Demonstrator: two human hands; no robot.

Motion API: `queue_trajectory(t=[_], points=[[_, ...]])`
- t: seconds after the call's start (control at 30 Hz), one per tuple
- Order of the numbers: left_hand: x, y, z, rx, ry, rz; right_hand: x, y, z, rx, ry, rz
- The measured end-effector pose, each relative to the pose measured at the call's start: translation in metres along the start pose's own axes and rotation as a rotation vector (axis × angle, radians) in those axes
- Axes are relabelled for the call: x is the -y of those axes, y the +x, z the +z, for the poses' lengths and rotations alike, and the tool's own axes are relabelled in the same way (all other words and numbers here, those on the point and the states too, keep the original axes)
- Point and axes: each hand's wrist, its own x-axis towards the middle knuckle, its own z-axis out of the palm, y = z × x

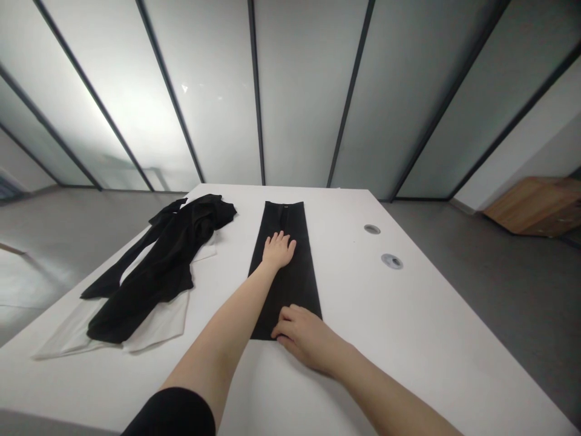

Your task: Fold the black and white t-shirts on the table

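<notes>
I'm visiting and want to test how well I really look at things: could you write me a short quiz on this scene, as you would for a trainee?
1. Multiple choice: which hand lies farther away from the person on the strip of black cloth? (a) left (b) right (c) both level
2. True or false: the black and white clothes lie to the left of that strip.
3. Count: how many round fittings show in the white table?

Key
1. (a): the left hand lies flat partway along; the right hand is at the near end, its fingers curled.
2. True.
3. Two.
</notes>
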Motion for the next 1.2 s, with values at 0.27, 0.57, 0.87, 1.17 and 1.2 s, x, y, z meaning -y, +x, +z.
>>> queue_trajectory(t=[0.27, 0.57, 0.87, 1.17, 1.2], points=[[0.003, 0.006, 0.001, -0.015, -0.066, -0.09, -0.001, 0.001, -0.006, 0.005, -0.022, -0.025], [-0.001, 0.0, 0.002, 0.01, 0.098, -0.028, 0.001, -0.001, -0.011, 0.036, 0.075, -0.088], [-0.008, 0.002, -0.003, 0.106, 0.128, -0.072, -0.014, -0.004, 0.011, -0.086, -0.026, 0.092], [-0.004, 0.0, -0.003, -0.019, 0.026, -0.051, -0.008, -0.017, 0.005, 0.103, 0.015, 0.046], [-0.004, -0.001, -0.004, -0.061, 0.004, -0.057, -0.007, -0.017, 0.001, 0.115, 0.04, 0.025]])
